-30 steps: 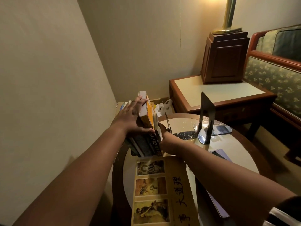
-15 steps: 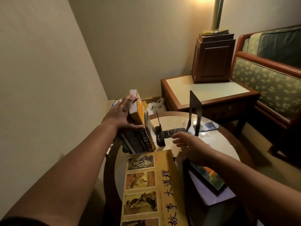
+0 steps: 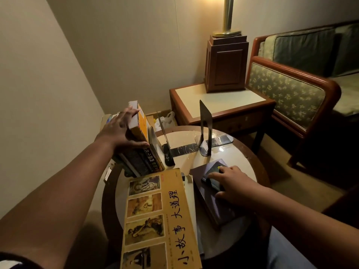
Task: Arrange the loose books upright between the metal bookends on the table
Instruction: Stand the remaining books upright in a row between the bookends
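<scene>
Round table (image 3: 240, 152): is carrying the books and both bookends.
Yellow book (image 3: 155, 220): is lying flat, cover up, at the near edge.
Row of books (image 3: 143, 160): is leaning at the table's left edge, just left of the near bookend (image 3: 168, 157).
Purple book (image 3: 209, 206): is lying flat on the right.
Far bookend (image 3: 205, 125): is standing upright, apart from the near one.
Left hand (image 3: 118, 131): is pressing spread, straight fingers against the row's side.
Right hand (image 3: 231, 183): is resting relaxed fingers on the purple book's cover.
</scene>
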`<state>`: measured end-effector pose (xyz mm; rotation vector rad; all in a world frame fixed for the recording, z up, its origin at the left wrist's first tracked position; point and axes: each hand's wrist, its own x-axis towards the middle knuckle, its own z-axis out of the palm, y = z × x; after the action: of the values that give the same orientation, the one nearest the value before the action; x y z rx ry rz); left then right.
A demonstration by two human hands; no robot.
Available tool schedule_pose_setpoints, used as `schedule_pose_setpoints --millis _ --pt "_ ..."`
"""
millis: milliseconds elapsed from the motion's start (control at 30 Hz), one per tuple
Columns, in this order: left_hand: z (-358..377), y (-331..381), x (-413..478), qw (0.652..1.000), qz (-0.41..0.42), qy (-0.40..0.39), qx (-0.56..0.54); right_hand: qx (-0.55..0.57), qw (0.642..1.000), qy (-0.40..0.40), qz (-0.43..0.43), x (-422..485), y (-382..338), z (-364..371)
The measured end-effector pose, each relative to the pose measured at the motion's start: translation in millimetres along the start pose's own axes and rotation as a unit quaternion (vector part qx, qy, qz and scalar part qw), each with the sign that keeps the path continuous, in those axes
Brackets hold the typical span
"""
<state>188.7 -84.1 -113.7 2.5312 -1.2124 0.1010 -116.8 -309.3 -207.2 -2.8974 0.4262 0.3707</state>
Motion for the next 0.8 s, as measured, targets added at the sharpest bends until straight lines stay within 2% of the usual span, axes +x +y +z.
schedule_pose_setpoints --millis 200,300,400,533,633,800 --pt "-1 6 -2 1.0 -0.006 0.001 0.014 0.002 0.997 -0.068 -0.031 6 -1 -22" --pt "-1 5 -1 1.0 -0.005 -0.001 0.013 0.038 0.995 -0.064 -0.063 5 3 -36" --pt "-1 3 -1 1.0 -0.004 -0.003 0.007 0.11 0.992 -0.03 -0.06 2 13 -44" --pt "1 1 0 1.0 0.002 -0.004 0.007 0.181 0.98 0.061 -0.06 0 23 -45" --pt "0 0 1 1.0 0.002 -0.003 0.005 0.248 0.954 0.154 -0.061 1 26 -43" --pt "2 1 1 1.0 0.0 -0.001 0.005 0.239 0.907 0.342 -0.056 3 33 -27"
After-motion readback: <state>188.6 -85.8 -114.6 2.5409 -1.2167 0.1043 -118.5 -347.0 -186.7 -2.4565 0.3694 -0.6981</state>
